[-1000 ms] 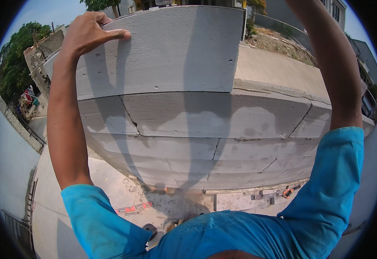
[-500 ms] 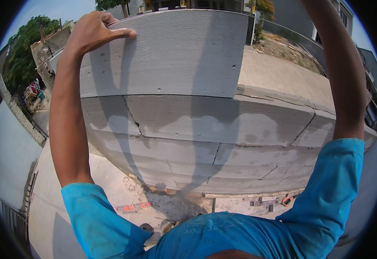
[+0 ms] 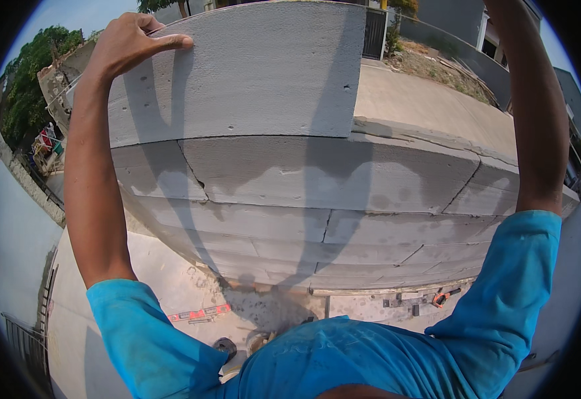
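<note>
A large light-grey aerated concrete block (image 3: 257, 73) sits on the top course of a wall (image 3: 410, 173) of like blocks. My left hand (image 3: 131, 41) grips the block's upper edge near its left end, thumb against the front face and fingers over the top, partly hidden. My right forearm (image 3: 538, 120) reaches up past the block's right end; its hand lies beyond the picture's upper edge. Shadows of my arms fall across the block and the wall, and damp patches darken the course below.
Right of the block, a mortar-covered ledge (image 3: 430, 141) runs along the wall's top. On the ground below lie a red spirit level (image 3: 200, 312), a dark round container (image 3: 224, 346) and an orange-and-black tool (image 3: 442, 298). Behind the wall is a concrete pavement (image 3: 430, 100).
The block and wall now appear slightly higher and farther left in the picture. My left hand has shifted left with the block's edge, keeping its grip. The right hand stays beyond the upper edge.
</note>
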### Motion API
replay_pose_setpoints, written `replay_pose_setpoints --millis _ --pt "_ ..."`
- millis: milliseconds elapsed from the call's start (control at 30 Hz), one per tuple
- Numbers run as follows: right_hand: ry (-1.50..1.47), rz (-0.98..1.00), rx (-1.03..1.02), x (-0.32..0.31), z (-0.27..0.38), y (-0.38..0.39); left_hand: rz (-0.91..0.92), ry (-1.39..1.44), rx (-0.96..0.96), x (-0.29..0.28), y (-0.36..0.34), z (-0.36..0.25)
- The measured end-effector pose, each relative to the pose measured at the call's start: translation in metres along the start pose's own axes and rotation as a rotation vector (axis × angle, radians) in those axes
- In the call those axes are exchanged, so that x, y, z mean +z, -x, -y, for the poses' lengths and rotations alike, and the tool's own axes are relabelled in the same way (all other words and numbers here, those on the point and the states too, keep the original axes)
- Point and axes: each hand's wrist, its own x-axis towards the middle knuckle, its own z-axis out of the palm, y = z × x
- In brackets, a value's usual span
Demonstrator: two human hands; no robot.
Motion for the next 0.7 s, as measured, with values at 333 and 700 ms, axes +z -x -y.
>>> replay_pose_setpoints --millis 333,700 --pt "-0.052 0.246 0.018 -0.005 0.004 0.020 0.072 0.024 -0.032 -0.003 -0.002 -0.004" --pt "0.156 0.118 0.089 0.002 0.052 0.030 0.049 -0.025 -0.031 -0.005 -0.001 -0.036"
